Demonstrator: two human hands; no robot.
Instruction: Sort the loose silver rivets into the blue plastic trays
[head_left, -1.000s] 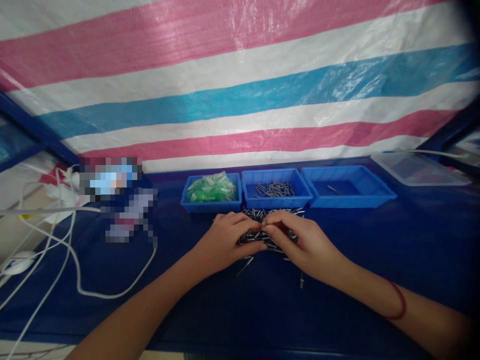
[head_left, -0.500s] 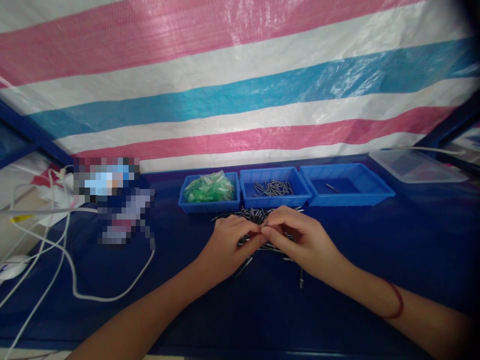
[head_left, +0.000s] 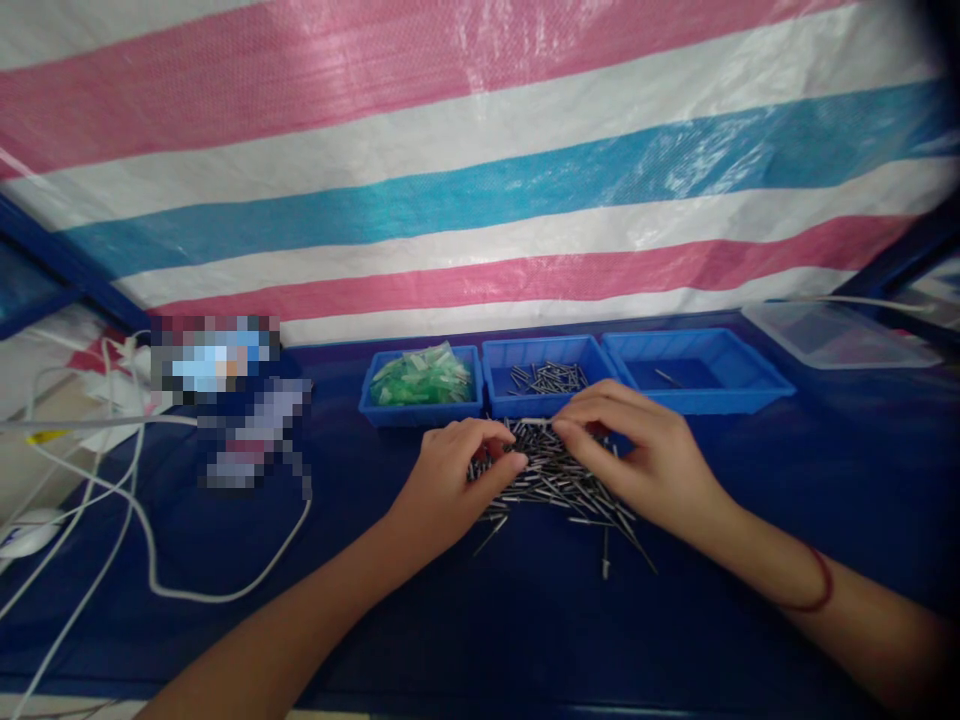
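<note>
A loose pile of metal blind rivets lies on the blue table between my hands. My left hand is over the pile's left side, thumb and forefinger apart, with nothing seen between them. At the pile's upper right, my right hand pinches one thin rivet between thumb and forefinger, its length pointing left. Behind the pile stands a blue bin holding more rivets. A few stray rivets lie at the pile's near edge, one with its head toward me.
Left of the rivet bin is a blue bin of green plastic packets. Another blue bin on the right holds a single rivet. A clear plastic lid lies at far right. White cables and pixelated objects occupy the left.
My hands were together at the fingertips over the pile; now they are apart. The right hand has moved right and up with a rivet, and the left thumb and forefinger have parted.
</note>
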